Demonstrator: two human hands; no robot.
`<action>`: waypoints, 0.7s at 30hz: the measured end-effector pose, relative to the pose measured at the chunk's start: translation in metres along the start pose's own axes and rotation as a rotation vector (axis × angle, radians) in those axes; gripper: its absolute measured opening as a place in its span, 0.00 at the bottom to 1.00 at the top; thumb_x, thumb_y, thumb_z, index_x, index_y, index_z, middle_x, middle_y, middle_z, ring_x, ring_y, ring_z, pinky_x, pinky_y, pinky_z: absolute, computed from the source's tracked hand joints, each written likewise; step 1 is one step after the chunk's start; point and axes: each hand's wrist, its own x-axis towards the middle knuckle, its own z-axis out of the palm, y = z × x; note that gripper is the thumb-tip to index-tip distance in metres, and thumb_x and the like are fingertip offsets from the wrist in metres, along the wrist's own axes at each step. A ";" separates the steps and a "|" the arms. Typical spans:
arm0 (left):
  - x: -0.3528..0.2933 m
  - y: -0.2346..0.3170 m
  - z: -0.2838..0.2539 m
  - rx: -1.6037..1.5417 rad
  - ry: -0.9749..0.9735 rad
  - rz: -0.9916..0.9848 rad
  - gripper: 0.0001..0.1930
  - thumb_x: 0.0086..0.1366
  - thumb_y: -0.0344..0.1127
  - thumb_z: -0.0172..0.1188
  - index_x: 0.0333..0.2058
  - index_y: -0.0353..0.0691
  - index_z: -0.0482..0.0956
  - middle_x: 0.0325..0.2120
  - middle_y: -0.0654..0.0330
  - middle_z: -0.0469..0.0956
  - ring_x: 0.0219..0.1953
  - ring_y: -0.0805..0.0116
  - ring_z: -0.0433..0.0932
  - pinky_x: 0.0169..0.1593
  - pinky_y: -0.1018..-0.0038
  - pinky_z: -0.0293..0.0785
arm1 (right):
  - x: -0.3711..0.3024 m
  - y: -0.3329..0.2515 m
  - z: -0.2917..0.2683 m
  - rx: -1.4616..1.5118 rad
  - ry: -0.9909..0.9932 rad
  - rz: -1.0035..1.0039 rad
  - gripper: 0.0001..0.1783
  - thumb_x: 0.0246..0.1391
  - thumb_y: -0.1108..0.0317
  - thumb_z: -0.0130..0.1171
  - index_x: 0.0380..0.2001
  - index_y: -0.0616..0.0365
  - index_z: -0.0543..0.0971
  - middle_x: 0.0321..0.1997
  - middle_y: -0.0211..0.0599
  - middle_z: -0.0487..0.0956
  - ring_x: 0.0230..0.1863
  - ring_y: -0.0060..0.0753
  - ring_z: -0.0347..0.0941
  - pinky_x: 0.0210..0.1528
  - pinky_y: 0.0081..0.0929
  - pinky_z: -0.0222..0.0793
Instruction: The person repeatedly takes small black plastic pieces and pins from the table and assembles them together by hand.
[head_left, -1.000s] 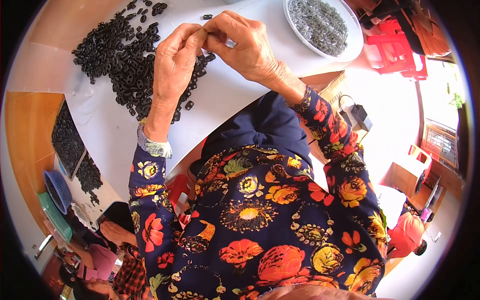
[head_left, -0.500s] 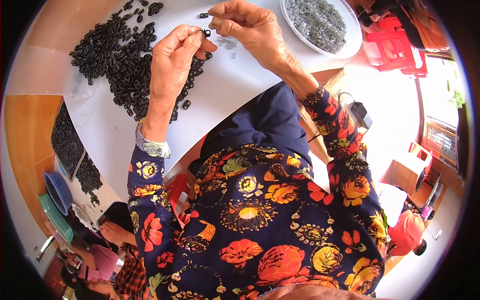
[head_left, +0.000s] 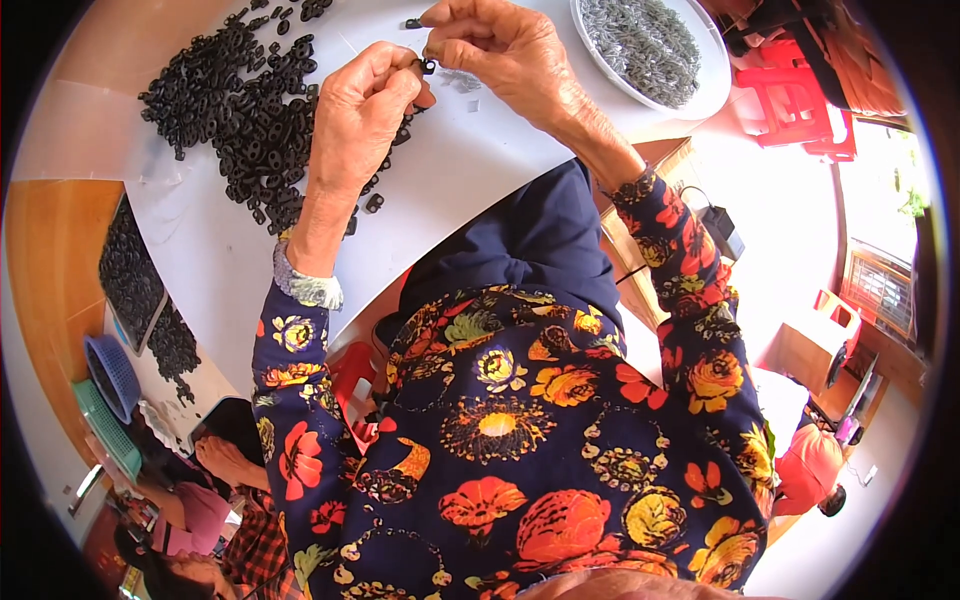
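My left hand (head_left: 362, 110) is closed, pinching a small black plastic piece (head_left: 429, 67) between thumb and fingertips. Right against that piece are the pinched fingertips of my right hand (head_left: 508, 58); whatever they hold is too small or too hidden to make out. Under and left of my left hand spreads a loose heap of black plastic pieces (head_left: 255, 135), oval with two holes. A few small clear pieces (head_left: 460, 82) lie on the white table (head_left: 470, 150) below my right hand. One single black piece (head_left: 412, 23) sits just beyond my fingers.
A white round basin (head_left: 722, 85) full of small clear pieces stands at the far right. At left are a tray of black pieces (head_left: 130, 265), a blue basket (head_left: 112, 375) and a green basket (head_left: 105, 430). Other people sit at lower left; red plastic stools (head_left: 785, 105) stand at right.
My two hands have come together: the left moved right with the black piece, and the right fingertips now meet it. Before, a small gap lay between them.
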 end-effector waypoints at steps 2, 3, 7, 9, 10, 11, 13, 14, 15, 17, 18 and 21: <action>0.000 0.000 0.001 -0.008 0.024 0.028 0.05 0.62 0.30 0.51 0.30 0.37 0.74 0.20 0.66 0.77 0.23 0.85 0.68 0.29 0.84 0.66 | 0.000 0.001 0.001 -0.001 0.000 -0.021 0.13 0.55 0.71 0.58 0.43 0.64 0.75 0.30 0.28 0.80 0.33 0.13 0.74 0.33 0.15 0.69; 0.000 -0.001 0.001 -0.018 0.022 0.028 0.05 0.62 0.30 0.51 0.30 0.37 0.74 0.20 0.66 0.78 0.23 0.85 0.67 0.28 0.85 0.65 | 0.000 0.002 0.001 -0.002 -0.001 -0.042 0.13 0.55 0.71 0.58 0.43 0.65 0.75 0.30 0.28 0.80 0.33 0.13 0.73 0.33 0.14 0.69; 0.000 0.001 0.003 -0.033 0.014 0.030 0.05 0.62 0.30 0.51 0.30 0.37 0.74 0.20 0.66 0.78 0.21 0.87 0.65 0.25 0.85 0.62 | 0.001 0.000 -0.001 -0.026 -0.009 -0.023 0.12 0.55 0.71 0.58 0.42 0.64 0.75 0.30 0.28 0.80 0.33 0.12 0.73 0.33 0.14 0.69; 0.000 0.000 0.004 -0.047 0.014 0.032 0.05 0.62 0.30 0.51 0.30 0.37 0.74 0.20 0.67 0.77 0.21 0.87 0.64 0.25 0.86 0.61 | 0.001 -0.002 0.000 -0.043 -0.001 -0.013 0.12 0.55 0.72 0.58 0.42 0.64 0.75 0.30 0.27 0.80 0.32 0.12 0.73 0.33 0.15 0.69; 0.000 -0.001 0.004 -0.060 0.016 0.033 0.05 0.62 0.30 0.51 0.30 0.37 0.74 0.20 0.67 0.77 0.20 0.87 0.63 0.24 0.86 0.61 | 0.001 -0.001 0.001 -0.041 -0.003 -0.013 0.12 0.55 0.72 0.58 0.42 0.64 0.75 0.30 0.27 0.80 0.32 0.12 0.73 0.33 0.15 0.69; -0.001 0.000 0.002 -0.059 0.019 0.032 0.05 0.62 0.30 0.51 0.30 0.37 0.74 0.20 0.67 0.77 0.20 0.87 0.63 0.24 0.86 0.61 | 0.001 -0.001 0.002 -0.041 0.014 -0.023 0.12 0.55 0.72 0.58 0.42 0.64 0.75 0.29 0.27 0.80 0.32 0.12 0.73 0.32 0.15 0.69; -0.001 0.002 -0.001 0.027 -0.031 0.018 0.08 0.64 0.31 0.49 0.34 0.35 0.75 0.25 0.64 0.77 0.29 0.80 0.71 0.37 0.81 0.68 | 0.001 0.000 -0.001 -0.048 0.039 -0.032 0.12 0.55 0.72 0.58 0.42 0.63 0.75 0.29 0.27 0.80 0.32 0.12 0.73 0.31 0.15 0.69; 0.000 0.001 0.000 0.024 -0.033 0.019 0.08 0.64 0.31 0.49 0.34 0.35 0.75 0.25 0.64 0.77 0.29 0.80 0.71 0.37 0.81 0.68 | 0.001 0.002 -0.002 -0.039 0.047 -0.039 0.12 0.55 0.72 0.58 0.42 0.64 0.75 0.29 0.27 0.80 0.31 0.12 0.72 0.30 0.15 0.68; 0.000 0.001 0.000 0.027 -0.028 0.012 0.08 0.64 0.31 0.49 0.34 0.35 0.75 0.25 0.65 0.77 0.29 0.80 0.71 0.37 0.81 0.68 | 0.001 0.003 -0.002 -0.025 0.049 -0.046 0.12 0.54 0.72 0.58 0.42 0.64 0.76 0.29 0.27 0.80 0.31 0.12 0.72 0.29 0.15 0.68; -0.001 -0.001 -0.002 0.030 -0.019 0.003 0.08 0.64 0.31 0.49 0.34 0.35 0.75 0.25 0.65 0.77 0.29 0.80 0.71 0.37 0.81 0.68 | 0.001 0.002 0.001 -0.018 0.018 -0.015 0.12 0.54 0.72 0.58 0.42 0.64 0.75 0.29 0.27 0.80 0.30 0.12 0.72 0.28 0.15 0.68; -0.001 -0.002 -0.002 0.031 -0.025 0.007 0.07 0.64 0.31 0.49 0.34 0.35 0.75 0.25 0.65 0.76 0.29 0.80 0.71 0.37 0.80 0.68 | 0.000 0.001 0.001 -0.016 -0.005 0.016 0.12 0.54 0.72 0.58 0.42 0.64 0.75 0.29 0.27 0.80 0.30 0.11 0.72 0.28 0.15 0.68; -0.001 -0.002 -0.001 0.035 -0.028 0.018 0.07 0.64 0.31 0.49 0.34 0.35 0.75 0.24 0.65 0.76 0.29 0.80 0.71 0.36 0.80 0.68 | 0.000 0.001 0.000 -0.015 0.005 0.003 0.12 0.54 0.73 0.58 0.42 0.64 0.75 0.28 0.26 0.79 0.29 0.11 0.71 0.27 0.14 0.67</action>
